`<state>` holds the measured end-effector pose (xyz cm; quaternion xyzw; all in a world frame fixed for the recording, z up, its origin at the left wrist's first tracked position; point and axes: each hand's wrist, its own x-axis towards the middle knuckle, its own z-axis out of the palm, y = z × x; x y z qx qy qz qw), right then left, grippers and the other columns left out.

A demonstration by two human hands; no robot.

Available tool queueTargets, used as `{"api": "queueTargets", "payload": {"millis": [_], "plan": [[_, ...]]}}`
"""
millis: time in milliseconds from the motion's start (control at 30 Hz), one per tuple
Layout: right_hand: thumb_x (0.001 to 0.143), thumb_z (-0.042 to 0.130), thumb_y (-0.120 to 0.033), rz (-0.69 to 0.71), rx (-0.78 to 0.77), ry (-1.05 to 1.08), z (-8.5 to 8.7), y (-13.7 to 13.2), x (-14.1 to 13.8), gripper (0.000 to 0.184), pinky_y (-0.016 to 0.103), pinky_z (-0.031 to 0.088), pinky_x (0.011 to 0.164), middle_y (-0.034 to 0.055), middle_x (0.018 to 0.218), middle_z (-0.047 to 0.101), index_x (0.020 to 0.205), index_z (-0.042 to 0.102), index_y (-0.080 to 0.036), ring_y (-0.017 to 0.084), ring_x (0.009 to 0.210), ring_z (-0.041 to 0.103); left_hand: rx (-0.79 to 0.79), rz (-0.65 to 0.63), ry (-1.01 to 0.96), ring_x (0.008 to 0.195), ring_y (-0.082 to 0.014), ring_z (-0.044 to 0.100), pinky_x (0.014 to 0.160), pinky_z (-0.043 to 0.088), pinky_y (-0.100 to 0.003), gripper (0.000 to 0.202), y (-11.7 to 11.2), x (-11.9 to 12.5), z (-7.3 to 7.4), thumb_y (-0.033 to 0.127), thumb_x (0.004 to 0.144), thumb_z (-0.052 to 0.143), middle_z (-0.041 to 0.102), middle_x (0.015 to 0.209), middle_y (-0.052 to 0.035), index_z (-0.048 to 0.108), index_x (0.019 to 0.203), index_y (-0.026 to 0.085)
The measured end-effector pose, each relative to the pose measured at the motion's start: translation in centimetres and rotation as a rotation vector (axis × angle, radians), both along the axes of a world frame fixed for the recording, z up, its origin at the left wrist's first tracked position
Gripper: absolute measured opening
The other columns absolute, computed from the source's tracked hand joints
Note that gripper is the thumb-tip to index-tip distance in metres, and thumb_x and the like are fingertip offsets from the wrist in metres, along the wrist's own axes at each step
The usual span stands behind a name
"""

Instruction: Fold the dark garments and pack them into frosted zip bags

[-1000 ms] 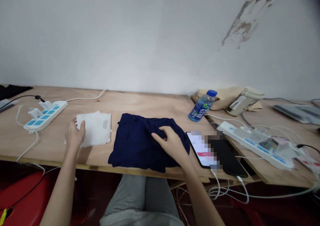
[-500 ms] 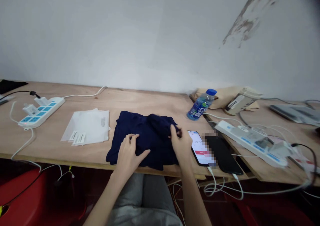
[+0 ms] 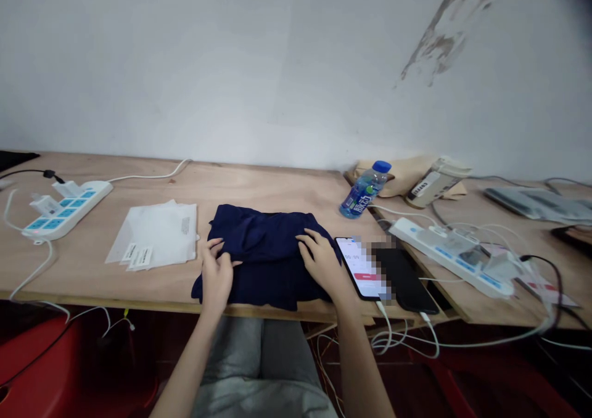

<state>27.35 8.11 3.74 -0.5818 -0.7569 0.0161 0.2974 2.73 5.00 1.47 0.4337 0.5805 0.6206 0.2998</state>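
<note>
A folded dark navy garment (image 3: 266, 254) lies on the wooden table (image 3: 259, 187) in front of me. My left hand (image 3: 216, 272) rests flat on the garment's left edge with fingers spread. Over on the garment's right side, my right hand (image 3: 320, 261) lies on it, fingers stretched out and slightly curled. Neither hand holds anything. Just left of the garment sits a stack of clear plastic bags (image 3: 157, 240) with small labels.
A lit phone (image 3: 361, 268) and a dark phone (image 3: 403, 276) lie right of the garment, cables trailing off the edge. A water bottle (image 3: 363, 191), power strips (image 3: 62, 207) (image 3: 451, 254), a tan bag (image 3: 407, 174) and a can-like container (image 3: 432, 182) sit behind.
My left hand left the plastic bags, crossed to the garment's middle, then slid to its left edge. My right hand flattened on the right side. The garment looks smoother.
</note>
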Motion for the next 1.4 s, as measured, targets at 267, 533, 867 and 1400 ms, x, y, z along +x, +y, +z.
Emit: {"api": "queueTargets", "payload": {"millis": [267, 533, 867, 1400], "plan": [[0.095, 0.04, -0.027, -0.039, -0.073, -0.139, -0.6, -0.3, 0.4, 0.034, 0.044, 0.05, 0.088, 0.0133, 0.123, 0.063, 0.114, 0.066, -0.019, 0.029, 0.107, 0.062, -0.121, 0.135, 0.022, 0.071, -0.0168, 0.068, 0.055, 0.057, -0.029, 0.045, -2.3, -5.2, -1.6, 0.035, 0.088, 0.053, 0.06, 0.099, -0.006, 0.035, 0.127, 0.025], [0.095, 0.038, -0.025, -0.039, 0.067, -0.151, 1.3, 4.8, -0.6, 0.036, 0.045, 0.044, 0.094, 0.0152, 0.122, 0.062, 0.119, 0.063, -0.017, 0.029, 0.11, 0.056, 0.107, 0.018, 0.849, 0.12, -0.03, 0.054, 0.102, 0.043, -0.048, 0.036, 1.5, -6.6, 1.0, 0.036, 0.089, 0.053, 0.059, 0.125, -0.0145, 0.056, 0.123, 0.021], [0.091, 0.047, -0.03, 0.087, 0.032, 0.236, 0.7, 7.0, 1.2, 0.02, 0.04, 0.047, 0.091, 0.0089, 0.1, 0.067, 0.098, 0.062, -0.018, 0.023, 0.097, 0.061, -0.081, -0.134, 1.107, 0.104, -0.0299, 0.06, 0.092, 0.046, -0.043, 0.032, 5.9, -9.6, 0.4, 0.027, 0.082, 0.063, 0.065, 0.111, -0.0136, 0.064, 0.113, 0.021], [0.087, 0.061, -0.042, -0.13, 0.439, 0.667, 10.6, -1.7, 0.5, 0.024, 0.026, 0.048, 0.062, 0.0017, 0.086, 0.065, 0.1, 0.062, -0.021, 0.016, 0.075, 0.062, 0.259, -0.183, -0.055, 0.065, -0.0111, 0.059, 0.06, 0.045, -0.019, 0.029, 4.4, -9.9, 10.4, 0.041, 0.071, 0.073, 0.063, 0.073, 0.003, 0.062, 0.087, 0.019]]}}
